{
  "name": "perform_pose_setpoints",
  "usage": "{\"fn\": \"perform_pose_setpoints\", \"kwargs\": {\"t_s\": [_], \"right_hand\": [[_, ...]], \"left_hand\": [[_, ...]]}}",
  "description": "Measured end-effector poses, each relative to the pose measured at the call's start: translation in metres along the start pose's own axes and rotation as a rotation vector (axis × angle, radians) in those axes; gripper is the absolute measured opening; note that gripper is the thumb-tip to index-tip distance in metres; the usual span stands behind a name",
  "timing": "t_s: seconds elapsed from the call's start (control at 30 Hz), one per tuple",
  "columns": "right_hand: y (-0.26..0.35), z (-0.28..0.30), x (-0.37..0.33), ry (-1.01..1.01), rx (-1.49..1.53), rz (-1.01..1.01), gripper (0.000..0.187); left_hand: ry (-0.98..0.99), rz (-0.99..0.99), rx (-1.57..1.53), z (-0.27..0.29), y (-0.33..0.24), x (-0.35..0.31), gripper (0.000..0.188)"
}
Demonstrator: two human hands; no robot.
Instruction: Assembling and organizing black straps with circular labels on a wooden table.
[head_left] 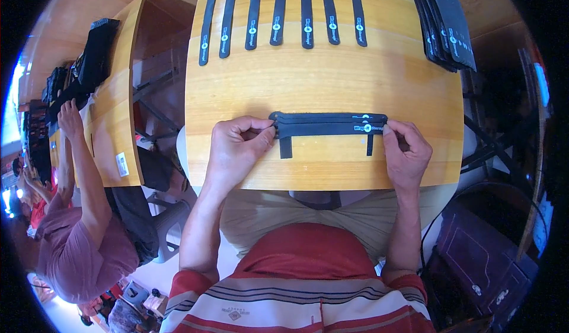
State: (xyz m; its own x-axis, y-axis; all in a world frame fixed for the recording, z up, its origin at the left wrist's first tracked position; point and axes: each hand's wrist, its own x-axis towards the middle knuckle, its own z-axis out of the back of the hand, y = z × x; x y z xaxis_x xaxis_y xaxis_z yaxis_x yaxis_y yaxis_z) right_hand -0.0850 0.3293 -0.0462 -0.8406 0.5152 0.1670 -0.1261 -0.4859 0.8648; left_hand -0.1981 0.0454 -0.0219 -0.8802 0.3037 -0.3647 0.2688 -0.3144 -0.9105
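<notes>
Two narrow pinches, thumb against forefinger, hold the black strap stack (323,125) by its ends: the left hand (242,144) at the rounded end, the right hand (409,150) beside the white print, the other fingers curled in. The stack lies crosswise over the near part of the wooden table (237,90), though whether it rests flat I cannot tell. Its layers share one direction but sit staggered, and two black tabs (285,147) jut loose toward the person, so the bundle looks gathered yet neither squared nor fastened. Both forearms rise from the lower edge, elbows bent, hands level. Farther out, seven single straps (306,13) lie unstacked in a row, and a fanned black pile (456,25) fills the far right corner
</notes>
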Motion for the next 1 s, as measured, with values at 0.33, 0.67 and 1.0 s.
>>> {"fn": "perform_pose_setpoints", "kwargs": {"t_s": [0.33,0.67,1.0], "right_hand": [[0.0002,-0.0011,0.0002,-0.037,-0.004,0.087,0.008],[0.0038,-0.0010,0.0006,-0.034,-0.002,0.088,0.009],[0.0049,-0.0012,0.0017,-0.022,-0.018,0.082,0.008]], "left_hand": [[-0.003,-0.009,-0.011,-0.0017,0.0024,0.0002,0.011],[-0.036,0.010,0.030,-0.0021,0.0037,-0.0005,0.009],[-0.053,-0.010,0.030,-0.0026,0.0019,-0.0012,0.009]]}}
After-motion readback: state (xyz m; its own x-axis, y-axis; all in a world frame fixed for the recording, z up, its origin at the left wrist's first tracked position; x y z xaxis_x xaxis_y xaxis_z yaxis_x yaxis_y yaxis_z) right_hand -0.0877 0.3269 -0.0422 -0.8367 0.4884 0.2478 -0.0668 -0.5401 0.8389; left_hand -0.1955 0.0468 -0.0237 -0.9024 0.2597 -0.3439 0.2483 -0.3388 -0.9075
